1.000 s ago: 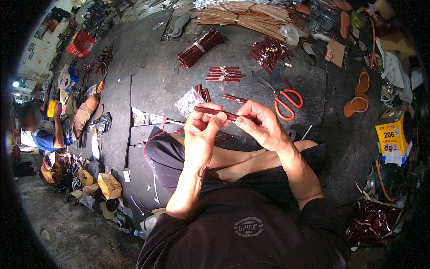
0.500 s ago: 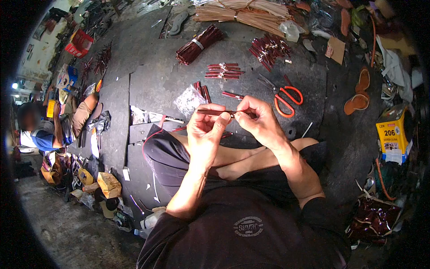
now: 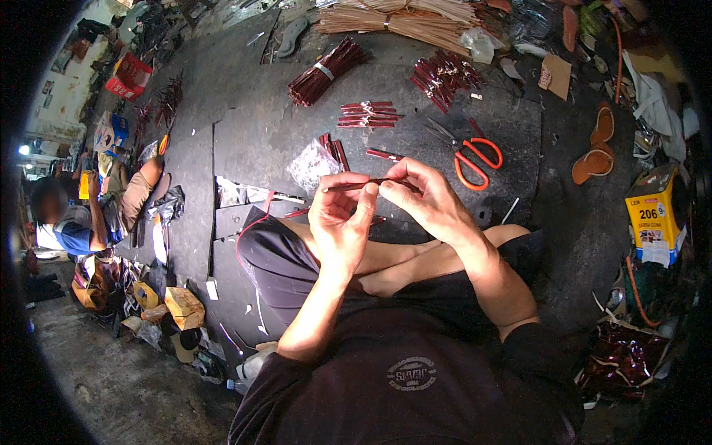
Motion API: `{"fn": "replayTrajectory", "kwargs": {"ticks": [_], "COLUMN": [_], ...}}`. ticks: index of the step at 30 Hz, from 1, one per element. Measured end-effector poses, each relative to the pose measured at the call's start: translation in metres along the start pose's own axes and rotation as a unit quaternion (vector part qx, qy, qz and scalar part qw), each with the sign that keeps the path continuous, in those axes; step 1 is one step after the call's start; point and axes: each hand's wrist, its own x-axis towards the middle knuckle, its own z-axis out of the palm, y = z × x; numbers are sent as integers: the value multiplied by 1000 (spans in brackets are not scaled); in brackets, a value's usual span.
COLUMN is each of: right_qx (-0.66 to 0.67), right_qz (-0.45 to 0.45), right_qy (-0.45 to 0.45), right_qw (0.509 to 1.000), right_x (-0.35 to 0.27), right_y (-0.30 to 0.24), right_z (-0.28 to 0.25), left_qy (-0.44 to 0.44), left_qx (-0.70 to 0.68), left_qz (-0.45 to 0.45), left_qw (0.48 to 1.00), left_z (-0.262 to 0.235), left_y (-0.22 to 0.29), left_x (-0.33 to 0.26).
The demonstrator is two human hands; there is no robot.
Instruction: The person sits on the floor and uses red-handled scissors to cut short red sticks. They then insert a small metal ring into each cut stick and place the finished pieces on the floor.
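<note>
Between my two hands, above my crossed legs, I hold a dark red strap stretched sideways. My left hand pinches its left part, thumb on top and fingers behind. The thumb and fingers of my right hand close on its right part, close to the left thumb. Just beyond lies a short dark red strap with a shiny piece on it. A clear plastic bag with small contents sits beside more dark red straps. Farther off is a row of straps with shiny fittings.
Orange-handled scissors lie to the right. Beyond are a tied strap bundle, a strap pile and bundled tan strips. Sandals and a yellow box are at right. Another person sits at far left.
The strap has tilted slightly, its left end now lower. My right thumb and fingers have shifted a little left along it, closer to my left thumb.
</note>
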Motion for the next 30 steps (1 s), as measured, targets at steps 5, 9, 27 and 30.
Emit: {"fn": "replayTrajectory", "kwargs": {"ticks": [5,9,27,30], "right_qx": [33,68,-7,3], "right_qz": [1,-11,-52,-1], "right_qy": [-24,-33,-75,-96], "right_qw": [999,997,996,995], "right_x": [-4,-5,-4,4], "right_y": [-2,0,13,37], "right_z": [0,3,7,16], "left_qy": [-6,-26,-84,-73], "left_qx": [7,18,-21,-7], "left_qz": [-13,-55,-94,-161], "left_qw": [1000,998,992,984], "left_z": [0,-8,-17,-33], "left_y": [5,12,10,-10], "left_x": [-2,2,-5,3]}}
